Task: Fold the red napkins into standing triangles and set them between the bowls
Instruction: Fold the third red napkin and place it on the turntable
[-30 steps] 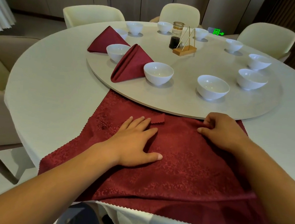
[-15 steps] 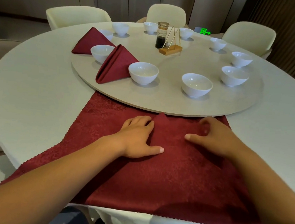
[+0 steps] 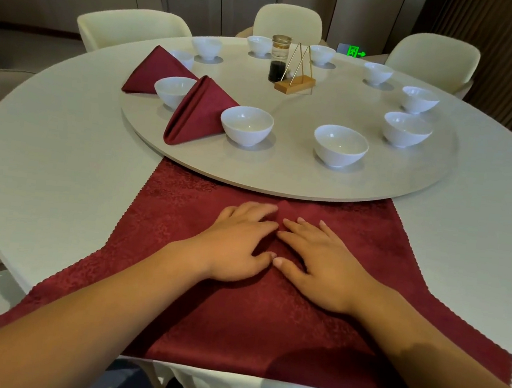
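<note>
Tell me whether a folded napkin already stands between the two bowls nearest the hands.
No, the nearest folded napkin stands left of the left bowl, not between it and the right bowl.

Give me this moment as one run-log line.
stage: folding flat napkin | left hand: pressing flat napkin | right hand: pressing flat napkin | folded napkins: two standing between bowls

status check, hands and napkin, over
Left hand, right hand open, pressing flat on napkin. Fold barely begun. Two folded napkins already standing. Nothing blocking.
</note>
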Available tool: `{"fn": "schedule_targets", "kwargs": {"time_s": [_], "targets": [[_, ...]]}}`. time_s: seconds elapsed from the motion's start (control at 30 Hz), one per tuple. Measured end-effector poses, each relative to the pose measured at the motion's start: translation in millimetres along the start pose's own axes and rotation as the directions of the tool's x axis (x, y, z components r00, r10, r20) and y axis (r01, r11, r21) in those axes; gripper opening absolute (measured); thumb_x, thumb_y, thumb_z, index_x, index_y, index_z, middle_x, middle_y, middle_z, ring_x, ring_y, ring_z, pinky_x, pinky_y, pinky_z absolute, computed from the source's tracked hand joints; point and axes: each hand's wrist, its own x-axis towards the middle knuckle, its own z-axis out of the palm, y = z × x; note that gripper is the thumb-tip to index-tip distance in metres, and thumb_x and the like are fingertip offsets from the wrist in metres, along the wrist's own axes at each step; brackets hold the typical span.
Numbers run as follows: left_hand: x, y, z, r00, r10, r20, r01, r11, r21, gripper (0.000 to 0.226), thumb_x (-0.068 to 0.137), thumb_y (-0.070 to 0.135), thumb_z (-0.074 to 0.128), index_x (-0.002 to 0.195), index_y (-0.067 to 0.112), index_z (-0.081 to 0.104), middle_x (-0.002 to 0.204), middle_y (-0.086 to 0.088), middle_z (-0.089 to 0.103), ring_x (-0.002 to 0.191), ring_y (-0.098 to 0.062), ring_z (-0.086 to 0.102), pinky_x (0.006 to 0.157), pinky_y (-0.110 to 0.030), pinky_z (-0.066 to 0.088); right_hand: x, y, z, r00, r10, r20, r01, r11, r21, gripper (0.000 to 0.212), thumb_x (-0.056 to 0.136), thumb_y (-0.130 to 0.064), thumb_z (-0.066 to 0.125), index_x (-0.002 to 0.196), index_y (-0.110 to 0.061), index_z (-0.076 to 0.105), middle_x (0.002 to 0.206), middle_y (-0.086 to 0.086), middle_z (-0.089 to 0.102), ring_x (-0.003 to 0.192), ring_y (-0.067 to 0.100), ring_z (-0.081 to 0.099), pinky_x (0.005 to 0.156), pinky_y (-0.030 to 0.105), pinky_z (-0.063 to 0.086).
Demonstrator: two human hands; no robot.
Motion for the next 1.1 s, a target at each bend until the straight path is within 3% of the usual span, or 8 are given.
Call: {"fn": "schedule_targets", "kwargs": {"time_s": [0.17, 0.37, 0.57, 0.63, 0.73, 0.87, 0.97, 1.1], "targets": [[-2.8, -8.5, 5.1, 0.998, -0.027, 0.055, 0.024, 0.998, 0.056, 0.078, 0.099, 0.061, 0.041, 0.163, 0.024, 0.015, 0.171, 0.009, 0.003, 0.155, -0.007, -0.003, 0.123, -0.036, 0.001, 6.7, -2.7, -5.9, 1.0, 0.012, 0.002, -0.013, 0.999, 0.041, 0.058, 0.101, -0.047, 0.043, 0.155, -0.027, 0.034, 0.165, -0.008, 0.022, 0.153, 0.007, 0.009, 0.126, 0.033, 0.0], [8.8, -17.5, -2.1, 0.994, -0.082, 0.071, 0.073, 0.989, 0.13, 0.082, 0.099, 0.067, 0.032, 0.164, 0.022, 0.01, 0.171, 0.005, -0.001, 0.156, -0.013, -0.006, 0.125, -0.039, 0.001, 9.8, -12.2, -10.0, 1.0, 0.024, 0.014, -0.025, 0.996, 0.089, 0.058, 0.102, -0.045, 0.045, 0.155, -0.025, 0.035, 0.165, -0.004, 0.022, 0.154, 0.009, 0.009, 0.125, 0.027, 0.003], [5.8, -13.3, -5.5, 0.99, -0.023, -0.141, 0.056, 0.971, 0.231, 0.056, 0.099, 0.057, 0.043, 0.145, 0.024, 0.049, 0.154, -0.001, 0.04, 0.14, -0.022, 0.031, 0.112, -0.037, 0.026, 15.6, -11.5, -9.2, 0.996, 0.048, 0.078, -0.05, 0.998, 0.027, 0.061, 0.104, -0.045, 0.039, 0.158, -0.019, 0.026, 0.168, 0.0, 0.013, 0.155, 0.014, 0.004, 0.126, 0.033, 0.003], [-2.2, -5.1, -6.9, 0.992, -0.007, -0.127, 0.03, 0.984, 0.174, 0.048, 0.101, 0.05, 0.046, 0.141, 0.025, 0.052, 0.149, 0.002, 0.044, 0.137, -0.02, 0.034, 0.109, -0.036, 0.029, 23.6, -8.0, -9.4, 0.993, 0.073, 0.088, -0.07, 0.997, -0.042, 0.063, 0.105, -0.046, 0.035, 0.159, -0.016, 0.022, 0.168, 0.003, 0.009, 0.155, 0.017, 0.003, 0.126, 0.035, 0.002], [-19.4, 10.0, -7.6, 0.998, -0.053, 0.018, 0.052, 0.997, 0.059, 0.059, 0.103, 0.055, 0.041, 0.153, 0.024, 0.039, 0.162, -0.002, 0.03, 0.149, -0.021, 0.023, 0.119, -0.036, 0.021, 34.6, -5.7, -11.3, 0.991, 0.097, 0.095, -0.089, 0.992, -0.093, 0.065, 0.105, -0.048, 0.033, 0.159, -0.014, 0.02, 0.168, 0.005, 0.008, 0.155, 0.019, 0.002, 0.126, 0.038, 0.003], [-33.2, 13.8, 2.4, 0.982, -0.09, 0.167, 0.079, 0.994, 0.074, 0.085, 0.099, 0.069, 0.029, 0.164, 0.02, 0.003, 0.171, -0.001, -0.009, 0.156, -0.013, -0.012, 0.127, -0.036, -0.004, 32.1, -16.2, -20.5, 0.992, 0.107, 0.063, -0.11, 0.993, 0.044, 0.059, 0.104, -0.042, 0.043, 0.156, -0.016, 0.033, 0.166, 0.004, 0.019, 0.154, 0.016, 0.01, 0.125, 0.03, 0.009], [-27.4, 3.8, 10.2, 0.981, -0.12, 0.152, 0.108, 0.991, 0.084, 0.088, 0.099, 0.071, 0.026, 0.163, 0.019, -0.006, 0.169, -0.001, -0.018, 0.153, -0.011, -0.021, 0.126, -0.037, -0.01, 18.4, -30.3, -27.1, 0.994, 0.106, 0.041, -0.11, 0.986, 0.128, 0.051, 0.105, -0.037, 0.044, 0.152, -0.02, 0.041, 0.165, 0.001, 0.025, 0.153, 0.013, 0.013, 0.122, 0.025, 0.009], [-16.2, -3.5, 13.3, 0.986, -0.13, 0.106, 0.123, 0.99, 0.068, 0.087, 0.098, 0.07, 0.024, 0.163, 0.019, -0.005, 0.169, -0.001, -0.018, 0.153, -0.011, -0.023, 0.126, -0.038, -0.011, -3.9, -38.7, -23.4, 0.987, 0.15, 0.062, -0.157, 0.98, 0.125, 0.053, 0.105, -0.044, 0.037, 0.154, -0.026, 0.035, 0.166, 0.001, 0.021, 0.154, 0.014, 0.009, 0.126, 0.032, 0.008]]}}
